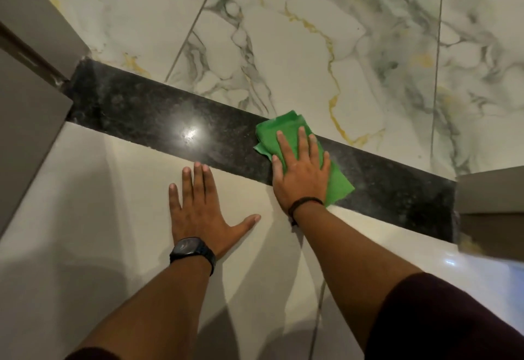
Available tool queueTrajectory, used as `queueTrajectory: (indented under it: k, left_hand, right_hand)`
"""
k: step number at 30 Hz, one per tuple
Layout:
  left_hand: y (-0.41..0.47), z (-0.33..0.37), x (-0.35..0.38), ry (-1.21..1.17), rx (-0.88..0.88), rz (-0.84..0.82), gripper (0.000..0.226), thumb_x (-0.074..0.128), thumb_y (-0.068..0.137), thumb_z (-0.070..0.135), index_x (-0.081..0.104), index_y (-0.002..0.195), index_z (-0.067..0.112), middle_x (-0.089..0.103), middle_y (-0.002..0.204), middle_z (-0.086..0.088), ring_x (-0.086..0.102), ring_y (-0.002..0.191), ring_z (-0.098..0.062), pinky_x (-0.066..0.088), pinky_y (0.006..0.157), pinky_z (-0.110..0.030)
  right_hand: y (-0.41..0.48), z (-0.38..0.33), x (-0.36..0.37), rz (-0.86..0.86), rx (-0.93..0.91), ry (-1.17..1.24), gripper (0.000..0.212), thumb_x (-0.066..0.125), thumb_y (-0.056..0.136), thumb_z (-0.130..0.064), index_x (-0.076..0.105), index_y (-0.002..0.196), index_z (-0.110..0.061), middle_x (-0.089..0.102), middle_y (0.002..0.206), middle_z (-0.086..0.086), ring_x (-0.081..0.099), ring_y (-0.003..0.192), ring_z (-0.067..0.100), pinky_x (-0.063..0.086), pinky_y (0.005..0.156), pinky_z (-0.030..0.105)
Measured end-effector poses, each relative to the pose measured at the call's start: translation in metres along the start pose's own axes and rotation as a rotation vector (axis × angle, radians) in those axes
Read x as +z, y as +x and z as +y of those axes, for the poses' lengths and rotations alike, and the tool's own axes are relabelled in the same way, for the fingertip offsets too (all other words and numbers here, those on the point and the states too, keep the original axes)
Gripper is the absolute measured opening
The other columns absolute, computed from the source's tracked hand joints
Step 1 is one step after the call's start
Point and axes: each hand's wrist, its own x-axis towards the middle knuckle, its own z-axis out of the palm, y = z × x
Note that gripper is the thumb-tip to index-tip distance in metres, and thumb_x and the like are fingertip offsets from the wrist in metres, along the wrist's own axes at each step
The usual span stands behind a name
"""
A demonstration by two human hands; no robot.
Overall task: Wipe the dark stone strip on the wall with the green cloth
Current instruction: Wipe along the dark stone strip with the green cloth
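Right hand flat, fingers spread, pressing green cloth onto dark stone strip, 1 o'clock from left hand; left splayed, empty, bracing on pale tile. Risk: folded cloth bunches, slips from under palm.

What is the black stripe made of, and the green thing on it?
The dark stone strip looks like polished speckled stone, perhaps granite: it mirrors a bright light spot. The green cloth looks like soft, matte fabric: it folds and wrinkles under the right hand.

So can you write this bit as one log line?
step: wiping | right hand: flat on green cloth | cloth on: dark stone strip | left hand: flat on pale tile
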Motion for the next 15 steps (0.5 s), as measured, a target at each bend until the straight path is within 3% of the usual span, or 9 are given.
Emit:
queueTrajectory:
  k: [3, 10, 12, 15]
  left_hand:
    - [-0.003, 0.004, 0.002, 0.016, -0.012, -0.01, 0.132, 0.02, 0.062, 0.098, -0.004, 0.152, 0.005, 0.0, 0.162, -0.014, -0.006, 0.148, -0.03, -0.001, 0.118, -0.054]
    - [-0.01, 0.027, 0.004, 0.011, 0.009, -0.026, 0.127, 0.021, 0.066, 0.094, 0.001, 0.152, 0.004, 0.003, 0.162, -0.015, -0.004, 0.148, -0.031, 0.003, 0.118, -0.056]
    - [-0.013, 0.041, 0.006, 0.005, 0.048, -0.023, 0.124, 0.022, 0.068, 0.093, 0.0, 0.153, 0.006, 0.002, 0.162, -0.013, -0.004, 0.148, -0.031, 0.002, 0.118, -0.056]
    - [-0.014, 0.054, 0.01, 0.006, 0.122, -0.02, 0.12, 0.02, 0.07, 0.091, -0.001, 0.153, 0.007, -0.003, 0.161, -0.011, -0.003, 0.148, -0.031, 0.002, 0.118, -0.056]
  right_hand:
    - [-0.003, -0.028, 0.006, 0.004, 0.029, 0.028, 0.054, 0.031, 0.096, -0.046, 0.018, 0.148, -0.042, 0.015, 0.16, 0.001, 0.01, 0.145, 0.028, 0.007, 0.112, 0.056]
    - [-0.026, 0.025, -0.004, -0.059, -0.301, -0.007, 0.055, 0.033, 0.095, -0.049, 0.017, 0.148, -0.043, 0.019, 0.159, -0.002, 0.014, 0.145, 0.024, 0.015, 0.113, 0.053]
    - [-0.03, 0.062, -0.008, -0.048, -0.235, -0.01, 0.054, 0.032, 0.095, -0.051, 0.016, 0.147, -0.045, 0.018, 0.159, -0.001, 0.013, 0.145, 0.023, 0.015, 0.114, 0.052]
    - [-0.028, 0.114, -0.018, -0.025, 0.051, -0.021, 0.055, 0.029, 0.095, -0.051, 0.014, 0.147, -0.046, 0.013, 0.16, 0.0, 0.009, 0.146, 0.022, 0.011, 0.115, 0.052]
